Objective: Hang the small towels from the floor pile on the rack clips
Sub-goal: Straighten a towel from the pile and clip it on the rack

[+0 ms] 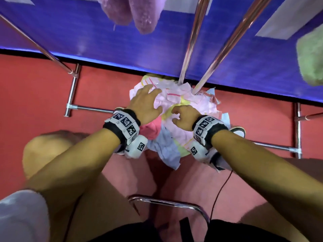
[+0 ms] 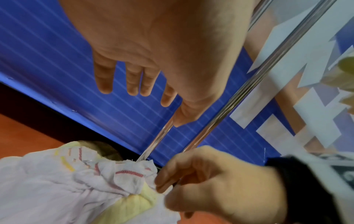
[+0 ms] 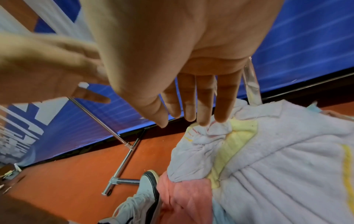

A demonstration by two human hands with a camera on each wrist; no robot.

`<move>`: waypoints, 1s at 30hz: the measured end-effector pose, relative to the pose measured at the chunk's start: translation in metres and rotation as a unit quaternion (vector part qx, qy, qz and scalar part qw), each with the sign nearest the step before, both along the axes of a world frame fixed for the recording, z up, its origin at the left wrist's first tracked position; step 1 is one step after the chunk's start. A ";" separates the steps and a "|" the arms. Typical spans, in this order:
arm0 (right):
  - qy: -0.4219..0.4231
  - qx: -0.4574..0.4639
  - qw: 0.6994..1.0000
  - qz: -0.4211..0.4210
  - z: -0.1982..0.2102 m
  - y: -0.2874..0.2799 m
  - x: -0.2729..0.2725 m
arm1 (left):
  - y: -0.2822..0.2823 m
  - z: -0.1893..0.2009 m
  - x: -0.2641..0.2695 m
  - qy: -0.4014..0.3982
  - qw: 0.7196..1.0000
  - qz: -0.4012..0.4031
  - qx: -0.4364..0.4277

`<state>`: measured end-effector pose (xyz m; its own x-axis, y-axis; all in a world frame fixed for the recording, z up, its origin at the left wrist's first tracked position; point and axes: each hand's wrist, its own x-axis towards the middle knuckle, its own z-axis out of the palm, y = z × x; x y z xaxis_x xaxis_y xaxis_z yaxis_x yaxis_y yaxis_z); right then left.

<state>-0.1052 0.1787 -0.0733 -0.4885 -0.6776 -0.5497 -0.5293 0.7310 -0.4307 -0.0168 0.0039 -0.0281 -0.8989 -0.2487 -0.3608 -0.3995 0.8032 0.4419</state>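
A heap of small towels [image 1: 176, 105] lies on the red floor at the foot of the rack poles: white ones with pink and yellow stripes, a pink one [image 1: 152, 128] and a light blue one [image 1: 167, 149]. My left hand [image 1: 148, 100] hovers over the heap's far left side with straight, spread fingers and holds nothing; in the left wrist view the left hand [image 2: 151, 104] hangs above the towels. My right hand [image 1: 181, 117] is over the middle of the heap. In the right wrist view the right hand [image 3: 184, 119] has its fingertips [image 3: 220, 118] at a crumpled white towel [image 3: 216, 130], with no clear grip.
Two slanted chrome rack poles [image 1: 190, 41] come down into the heap's far edge. The rack's base bars [image 1: 71, 95] lie on the floor on both sides. Pink towels [image 1: 129, 13] and a green one [image 1: 311, 60] hang overhead. A sneaker [image 3: 141, 197] stands beside the heap. A blue wall panel [image 1: 87, 37] is behind.
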 end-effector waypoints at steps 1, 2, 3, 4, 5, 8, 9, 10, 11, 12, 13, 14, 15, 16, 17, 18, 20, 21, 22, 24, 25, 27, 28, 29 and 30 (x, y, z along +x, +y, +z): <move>0.001 0.003 1.000 0.007 -0.009 -0.006 -0.002 | -0.001 -0.002 -0.004 0.008 1.000 0.006 0.005; 0.003 0.009 1.000 0.011 -0.018 -0.012 -0.005 | -0.002 -0.003 -0.008 0.011 1.000 0.011 0.008; 0.005 0.015 1.000 0.012 -0.026 -0.017 -0.009 | -0.003 -0.005 -0.010 0.010 1.000 0.015 0.011; 0.008 0.021 1.000 0.007 -0.034 -0.021 -0.012 | -0.004 -0.006 -0.012 0.008 1.000 0.020 0.016; 0.014 0.024 1.000 0.001 -0.043 -0.025 -0.016 | -0.007 -0.007 -0.014 0.009 0.999 0.027 0.023; 0.044 0.033 0.998 0.007 -0.068 -0.039 -0.025 | -0.019 -0.013 -0.020 0.022 0.998 0.057 0.033; 0.062 0.043 0.997 0.010 -0.075 -0.044 -0.028 | -0.023 -0.015 -0.021 0.026 0.997 0.062 0.030; 0.079 0.059 0.995 0.009 -0.081 -0.047 -0.031 | -0.026 -0.017 -0.021 0.025 0.997 0.065 0.030; 0.088 0.079 0.993 -0.001 -0.087 -0.050 -0.034 | -0.027 -0.019 -0.020 0.020 0.997 0.063 0.030; 0.087 0.099 0.991 -0.018 -0.092 -0.052 -0.037 | -0.028 -0.021 -0.019 0.017 0.997 0.061 0.033; 0.081 0.113 0.990 -0.037 -0.098 -0.054 -0.041 | -0.027 -0.022 -0.018 0.013 0.998 0.057 0.036; 0.073 0.125 0.988 -0.052 -0.102 -0.054 -0.044 | -0.026 -0.024 -0.017 0.012 0.998 0.050 0.039; 0.066 0.135 0.987 -0.064 -0.106 -0.054 -0.047 | -0.024 -0.025 -0.016 0.013 0.998 0.043 0.041; 0.063 0.143 0.985 -0.071 -0.108 -0.055 -0.050 | -0.023 -0.025 -0.015 0.017 0.998 0.036 0.042; 0.068 0.145 0.984 -0.075 -0.110 -0.056 -0.051 | -0.023 -0.025 -0.014 0.019 0.998 0.035 0.043; 0.075 0.141 0.984 -0.074 -0.109 -0.058 -0.052 | -0.024 -0.025 -0.014 0.017 0.998 0.035 0.045; 0.084 0.110 0.988 -0.073 -0.104 -0.059 -0.050 | -0.024 -0.024 -0.014 0.007 0.998 0.032 0.048; 0.089 0.081 0.990 -0.077 -0.101 -0.058 -0.049 | -0.023 -0.021 -0.015 0.004 0.998 0.032 0.049; 0.096 0.045 0.991 -0.084 -0.095 -0.056 -0.046 | -0.021 -0.018 -0.017 0.003 0.998 0.029 0.052; 0.095 -0.039 0.988 -0.113 -0.082 -0.050 -0.036 | -0.017 -0.012 -0.024 -0.001 0.997 0.022 0.069; 0.089 -0.076 0.985 -0.124 -0.072 -0.046 -0.031 | -0.015 -0.010 -0.028 0.003 0.997 0.017 0.079; 0.090 -0.142 0.977 -0.129 -0.047 -0.036 -0.022 | -0.009 -0.001 -0.033 0.023 0.996 -0.015 0.083; 0.091 -0.168 0.974 -0.122 -0.032 -0.029 -0.019 | -0.005 0.001 -0.035 0.034 0.996 -0.041 0.077; 0.090 -0.192 0.971 -0.112 -0.019 -0.022 -0.017 | -0.001 0.001 -0.035 0.031 0.994 -0.067 0.074; 0.084 -0.211 0.968 -0.106 -0.004 -0.015 -0.015 | 0.006 0.002 -0.034 0.020 0.992 -0.090 0.082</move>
<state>-0.1204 0.1640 -0.0769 -0.6989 -0.6997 -0.1478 -0.4751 0.6087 -0.6354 -0.0507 0.0099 -0.0257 -0.9381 -0.0229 -0.3455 -0.2344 0.7763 0.5852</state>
